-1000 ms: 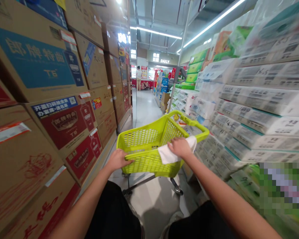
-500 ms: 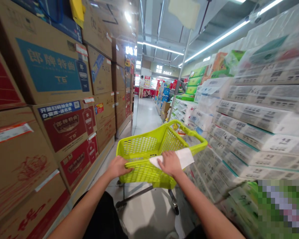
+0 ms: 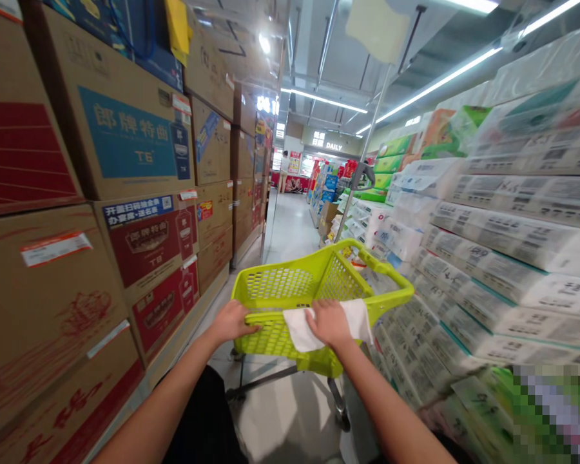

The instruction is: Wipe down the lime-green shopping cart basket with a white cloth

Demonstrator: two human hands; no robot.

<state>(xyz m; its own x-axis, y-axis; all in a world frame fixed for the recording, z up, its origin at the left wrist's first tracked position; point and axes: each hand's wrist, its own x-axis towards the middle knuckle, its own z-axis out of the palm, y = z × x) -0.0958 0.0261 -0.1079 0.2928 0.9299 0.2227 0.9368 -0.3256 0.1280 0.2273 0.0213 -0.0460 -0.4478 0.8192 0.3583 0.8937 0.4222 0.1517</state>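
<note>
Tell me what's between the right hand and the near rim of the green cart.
A white cloth. In the head view the right hand presses it onto the near rim of the green cart, its ends showing on both sides.

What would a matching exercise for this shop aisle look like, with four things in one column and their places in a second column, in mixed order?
Column one
1. left hand
2. white cloth
3. cardboard boxes
4. wrapped paper packs

Column two
A. stacked along the right side of the aisle
B. draped over the near rim of the cart, under the right hand
C. stacked along the left side of the aisle
D. on the near left corner of the cart's rim

Pairs: 1-D, 2-B, 3-C, 4-A
</note>
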